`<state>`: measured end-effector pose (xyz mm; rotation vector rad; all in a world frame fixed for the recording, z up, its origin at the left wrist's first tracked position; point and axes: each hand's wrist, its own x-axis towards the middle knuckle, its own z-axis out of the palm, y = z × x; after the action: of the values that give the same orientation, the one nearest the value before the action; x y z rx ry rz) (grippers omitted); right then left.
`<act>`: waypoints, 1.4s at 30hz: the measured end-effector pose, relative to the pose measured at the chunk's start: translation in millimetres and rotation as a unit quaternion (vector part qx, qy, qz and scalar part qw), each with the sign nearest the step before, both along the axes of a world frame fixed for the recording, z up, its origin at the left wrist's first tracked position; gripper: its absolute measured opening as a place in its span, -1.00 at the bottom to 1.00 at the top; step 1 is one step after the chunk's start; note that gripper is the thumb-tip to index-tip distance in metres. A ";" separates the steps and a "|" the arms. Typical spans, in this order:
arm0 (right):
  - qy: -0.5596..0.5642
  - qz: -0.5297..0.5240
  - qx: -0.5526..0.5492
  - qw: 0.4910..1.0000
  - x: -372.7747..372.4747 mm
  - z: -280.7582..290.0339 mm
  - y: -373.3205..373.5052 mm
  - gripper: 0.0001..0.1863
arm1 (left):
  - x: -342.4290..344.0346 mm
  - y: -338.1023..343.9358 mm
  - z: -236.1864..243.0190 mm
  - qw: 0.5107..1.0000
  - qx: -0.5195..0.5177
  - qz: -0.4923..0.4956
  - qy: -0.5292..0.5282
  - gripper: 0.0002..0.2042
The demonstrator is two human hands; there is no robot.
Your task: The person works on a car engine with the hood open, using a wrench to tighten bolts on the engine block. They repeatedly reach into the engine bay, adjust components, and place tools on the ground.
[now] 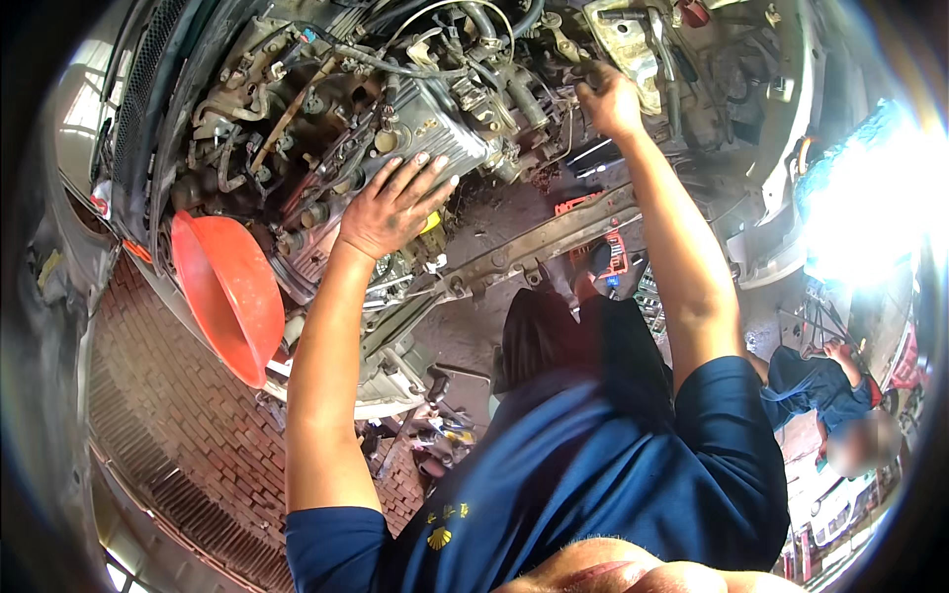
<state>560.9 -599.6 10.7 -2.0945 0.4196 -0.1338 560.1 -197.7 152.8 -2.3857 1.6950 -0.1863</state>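
Head view: person in a blue shirt leans over an open engine bay, both forearms reaching up into it.
Funnel (229,292): orange, wide-mouthed, tilted, at the left edge of the engine bay, just beside the engine's lower left side.
Left hand (390,206): fingers spread, palm flat on the ribbed grey engine cover (435,133); holds nothing.
Engine cover: middle of the bay, hoses and cables crowded around it, grimy.
Crossmember (539,242): rusty metal bar running diagonally below the engine, between the two forearms.
Right hand (608,99): fingers curled tight around a small dark part at the upper right of the engine; what the part is, cannot tell.
Second person (825,385): blue clothing, crouched at the right edge, well apart from the engine.
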 end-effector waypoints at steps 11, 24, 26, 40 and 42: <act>-0.025 -0.087 0.087 0.992 5.4 -26.7 1.5 -0.76 | 4.8 -7.2 -1.0 1.000 0.009 -0.012 -0.015 -0.45; 0.038 -0.122 0.193 0.973 1.2 -21.0 26.2 -0.58 | 1.1 -4.6 2.9 1.000 0.000 -0.010 0.002 -0.41; -0.020 -0.106 0.091 0.990 3.3 -37.3 22.9 -0.57 | 1.3 -5.0 4.0 1.000 0.012 -0.012 -0.005 -0.42; 0.146 -0.127 0.089 0.977 21.1 -21.3 10.5 -0.43 | 4.2 -4.7 4.6 1.000 0.017 0.002 0.025 -0.31; 0.123 -0.122 0.096 0.980 23.5 -33.8 6.4 -0.45 | 7.0 -4.0 3.6 1.000 0.011 -0.009 -0.010 -0.31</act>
<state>584.4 -593.2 -23.1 -1.8685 0.8084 0.0245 567.1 -201.7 156.4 -2.3457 1.7018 -0.1922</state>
